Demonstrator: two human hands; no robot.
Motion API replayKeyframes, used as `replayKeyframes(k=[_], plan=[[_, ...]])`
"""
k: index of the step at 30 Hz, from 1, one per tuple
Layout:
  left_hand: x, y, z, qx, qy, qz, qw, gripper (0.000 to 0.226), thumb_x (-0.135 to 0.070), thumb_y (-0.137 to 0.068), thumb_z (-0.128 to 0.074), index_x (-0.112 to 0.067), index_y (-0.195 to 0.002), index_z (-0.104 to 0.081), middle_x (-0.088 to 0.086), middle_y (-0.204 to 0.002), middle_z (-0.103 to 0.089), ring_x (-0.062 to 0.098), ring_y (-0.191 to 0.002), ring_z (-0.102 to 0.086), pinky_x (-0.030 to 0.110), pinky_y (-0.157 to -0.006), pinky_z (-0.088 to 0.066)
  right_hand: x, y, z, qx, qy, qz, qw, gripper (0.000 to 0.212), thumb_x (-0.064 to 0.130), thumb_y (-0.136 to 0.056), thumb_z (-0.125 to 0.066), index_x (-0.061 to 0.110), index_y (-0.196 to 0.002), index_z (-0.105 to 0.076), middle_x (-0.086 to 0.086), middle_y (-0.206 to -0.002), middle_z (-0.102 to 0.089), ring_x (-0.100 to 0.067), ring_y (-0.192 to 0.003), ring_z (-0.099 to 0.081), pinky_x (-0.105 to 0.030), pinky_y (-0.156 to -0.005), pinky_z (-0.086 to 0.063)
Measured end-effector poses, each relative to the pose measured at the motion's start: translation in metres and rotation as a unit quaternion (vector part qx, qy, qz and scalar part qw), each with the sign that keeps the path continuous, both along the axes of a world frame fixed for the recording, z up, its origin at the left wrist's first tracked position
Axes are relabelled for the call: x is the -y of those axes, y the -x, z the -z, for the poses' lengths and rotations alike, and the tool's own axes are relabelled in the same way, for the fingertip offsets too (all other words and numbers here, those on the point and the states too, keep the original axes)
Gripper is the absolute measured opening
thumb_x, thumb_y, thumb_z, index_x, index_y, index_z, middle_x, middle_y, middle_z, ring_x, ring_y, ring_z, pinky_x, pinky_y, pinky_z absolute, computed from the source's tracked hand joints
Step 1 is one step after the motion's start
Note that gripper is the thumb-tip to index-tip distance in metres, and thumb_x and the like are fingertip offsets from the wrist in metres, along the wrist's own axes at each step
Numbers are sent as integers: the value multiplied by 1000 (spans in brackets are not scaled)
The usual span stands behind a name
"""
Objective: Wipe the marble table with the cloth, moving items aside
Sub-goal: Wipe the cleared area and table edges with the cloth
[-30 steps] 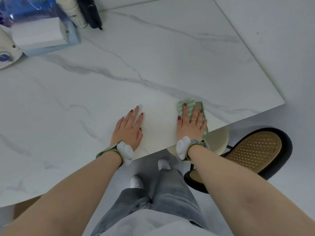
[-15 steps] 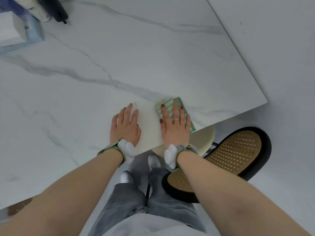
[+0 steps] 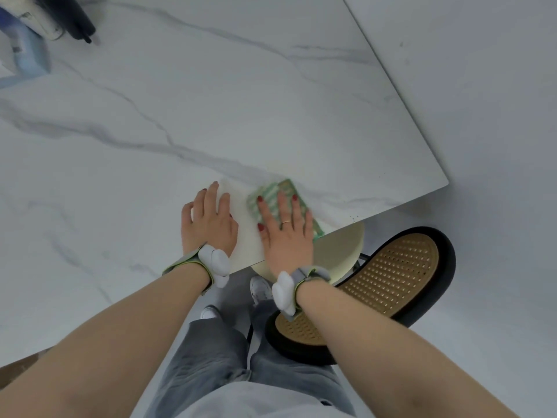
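From the head view, my right hand (image 3: 286,233) lies flat, fingers straight, pressing the green cloth (image 3: 272,196) onto the marble table (image 3: 271,95) at its near edge, close to the right corner. The cloth's long axis runs away from me, tilted right. My left hand (image 3: 208,221) rests flat just beside it, holding nothing. I judge the unwiped stretch lies ahead and left; there a black bottle (image 3: 75,18) and a blue pack (image 3: 25,49) stand far off, needing shifting

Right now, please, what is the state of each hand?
Left hand: open, flat on the marble table, holding nothing.
Right hand: open, fingers straight, pressing the green cloth on the table.
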State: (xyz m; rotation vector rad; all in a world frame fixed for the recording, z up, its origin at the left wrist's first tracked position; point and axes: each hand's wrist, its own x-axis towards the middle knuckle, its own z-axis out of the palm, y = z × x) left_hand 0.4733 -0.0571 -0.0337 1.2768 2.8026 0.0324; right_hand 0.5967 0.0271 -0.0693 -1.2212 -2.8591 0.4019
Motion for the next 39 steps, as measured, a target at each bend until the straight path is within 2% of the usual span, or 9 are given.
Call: replayKeyframes(k=[4,8,10,13,19,23,32,37,39], plan=[[-1,3,2,-22,3,9,1000,39,-20,-84,-37,-8,-118,-52,13,-135,-48,30,-120,-43,44,-93,-34,-5,-6,1,-13,-9,-30,999,49,44,-96,-27,39,-144,-27,-3,-155,-29,-27,-142,-22,-45,-115,-9],[-16,-3,3,-15,9,16,1000,39,-20,-84,-37,-8,-118,-53,14,-134,-49,31,-119,-47,45,-93,-40,-48,-18,4,9,-32,30,999,50,44,-96,-25,37,-146,-27,-6,-154,-29,-32,-141,-28,-45,-115,-8],[-30,-8,3,-4,10,31,999,46,-25,-82,-28,-9,-118,-53,13,-134,-49,31,-119,-48,44,-93,-40,-77,-27,3,18,-39,62,997,50,45,-98,-20,38,-147,-19,-5,-157,-22,-30,-144,-22,-44,-116,-4],[-52,-18,6,-7,-7,62,998,46,-25,-82,-28,-10,-118,-53,12,-135,-49,30,-120,-45,41,-95,-32,-117,-42,0,60,2,95,994,50,46,-101,-17,42,-147,1,-1,-160,2,-25,-148,1,-43,-117,7],[-96,-35,8,-10,-25,111,993,43,-25,-82,-31,-11,-117,-52,11,-134,-49,29,-120,-45,39,-94,-28,-159,-49,-1,58,-7,177,982,49,46,-101,-18,45,-147,-2,2,-160,2,-24,-148,1,-57,-111,13],[-121,-47,9,-7,-30,144,989,42,-25,-82,-31,-12,-116,-53,11,-134,-49,30,-119,-47,39,-93,-30,-170,-47,-3,68,0,198,978,49,46,-101,-18,46,-147,0,3,-160,5,-23,-147,4,-58,-111,12],[-157,-62,7,-38,-39,193,980,38,-24,-82,-37,-13,-114,-55,9,-131,-52,28,-117,-51,36,-92,-27,-232,-68,2,33,-2,198,980,51,45,-98,-16,40,-149,-13,-1,-160,-7,-26,-147,-6,-48,-118,-3],[-151,-65,1,-50,-32,201,978,40,-26,-82,-33,-14,-113,-56,8,-128,-54,27,-115,-52,35,-90,-25,-226,-95,-1,-20,-72,296,952,47,41,-97,-25,37,-142,-37,-4,-153,-31,-28,-141,-30,-45,-114,-24],[-143,-64,0,-47,-33,196,979,39,-25,-83,-34,-13,-114,-54,8,-130,-53,28,-117,-50,35,-91,-24,-225,-113,-8,3,-29,314,949,46,36,-100,-27,35,-146,-30,-3,-157,-23,-26,-144,-22,-40,-114,-22]])
